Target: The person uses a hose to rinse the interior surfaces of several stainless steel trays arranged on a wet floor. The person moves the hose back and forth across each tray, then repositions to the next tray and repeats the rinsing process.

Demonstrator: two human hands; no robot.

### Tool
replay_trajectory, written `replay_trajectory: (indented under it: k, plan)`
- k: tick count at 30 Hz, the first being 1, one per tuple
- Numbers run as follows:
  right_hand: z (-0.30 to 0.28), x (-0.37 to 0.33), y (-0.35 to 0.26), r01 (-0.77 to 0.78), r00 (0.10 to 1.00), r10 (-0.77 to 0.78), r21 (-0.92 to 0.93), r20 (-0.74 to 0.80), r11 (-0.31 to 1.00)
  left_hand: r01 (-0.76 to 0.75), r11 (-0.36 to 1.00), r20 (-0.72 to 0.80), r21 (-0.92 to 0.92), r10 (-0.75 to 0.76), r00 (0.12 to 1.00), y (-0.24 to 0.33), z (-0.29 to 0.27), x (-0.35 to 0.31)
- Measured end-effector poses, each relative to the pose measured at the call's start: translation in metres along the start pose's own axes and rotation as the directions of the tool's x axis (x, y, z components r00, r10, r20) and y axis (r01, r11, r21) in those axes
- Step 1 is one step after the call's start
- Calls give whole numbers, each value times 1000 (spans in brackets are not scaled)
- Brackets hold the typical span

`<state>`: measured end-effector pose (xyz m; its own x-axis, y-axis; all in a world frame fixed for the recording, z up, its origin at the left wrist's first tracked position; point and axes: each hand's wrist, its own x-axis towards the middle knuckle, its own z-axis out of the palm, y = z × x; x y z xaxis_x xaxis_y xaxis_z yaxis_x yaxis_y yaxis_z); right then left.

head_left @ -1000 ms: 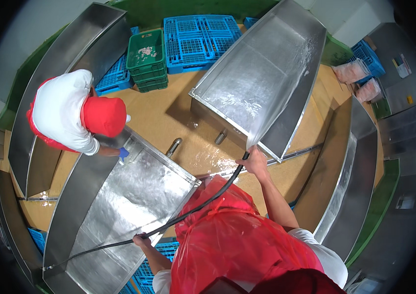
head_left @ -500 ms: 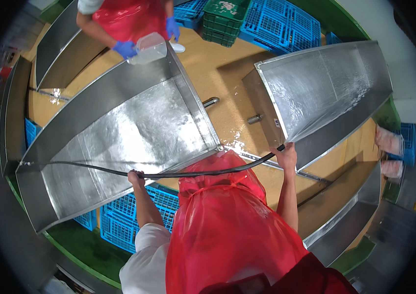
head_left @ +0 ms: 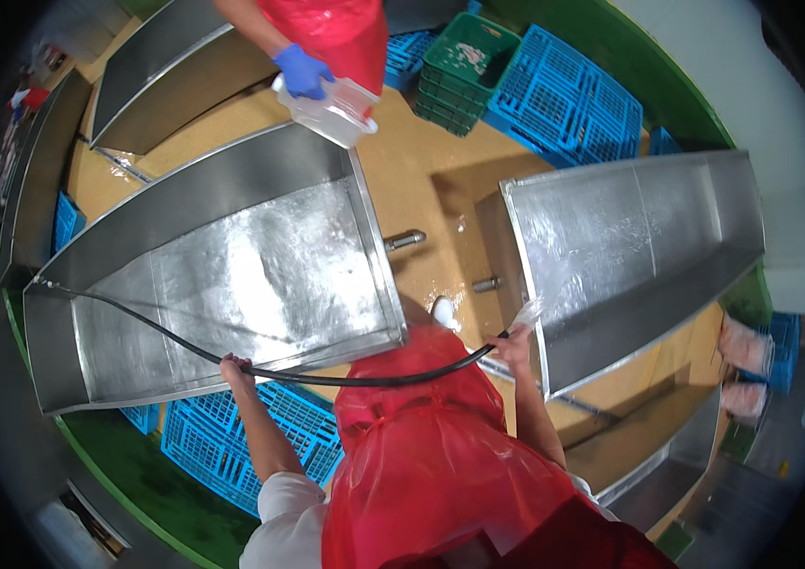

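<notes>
Hose (head_left: 383, 382) spraying at right tank (head_left: 601, 204)

Left tank (head_left: 203, 280) and right tank take up most of the view. Co-worker (head_left: 336, 38), cut off at top, has one gloved hand on clear tub (head_left: 331, 112) by left tank's far corner. Hose crosses left tank, sags mid-span, ends at right tank's left rim. Left hand (head_left: 234, 368) clamped on hose mid-length; right hand (head_left: 515, 347) clamped near its tip, spray (head_left: 532, 309) beyond. Probably a rinsing step; next move seems to call for steady aim along the tank. Tip hidden by right fingers; spray blurred, landing spot unclear.
</notes>
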<state>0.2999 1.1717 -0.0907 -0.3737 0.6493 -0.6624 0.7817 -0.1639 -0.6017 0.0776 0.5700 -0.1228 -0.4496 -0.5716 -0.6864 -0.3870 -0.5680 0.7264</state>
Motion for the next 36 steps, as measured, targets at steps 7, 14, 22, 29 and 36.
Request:
replay_trajectory:
  k: [7, 14, 22, 29, 36]
  plan:
    - [31, 136, 39, -208, 863, 125, 119, 489, 971, -235, 971, -19, -47, 234, 972, 38, 30, -66]
    - [58, 140, -67, -139, 816, 116, -2, 567, 990, -289, 944, -45, -161, 285, 957, 78, 46, -108]
    - [116, 139, -99, -210, 712, 337, -270, 616, 940, -229, 908, 49, -351, 262, 964, 115, 50, -95]
    - [189, 155, -177, -112, 682, 359, -394, 637, 912, 147, 595, 368, -790, 268, 890, 158, 86, -119]
    - [260, 150, -279, 15, 706, 242, -355, 666, 935, 256, 435, 438, -863, 393, 809, 189, 106, -137]
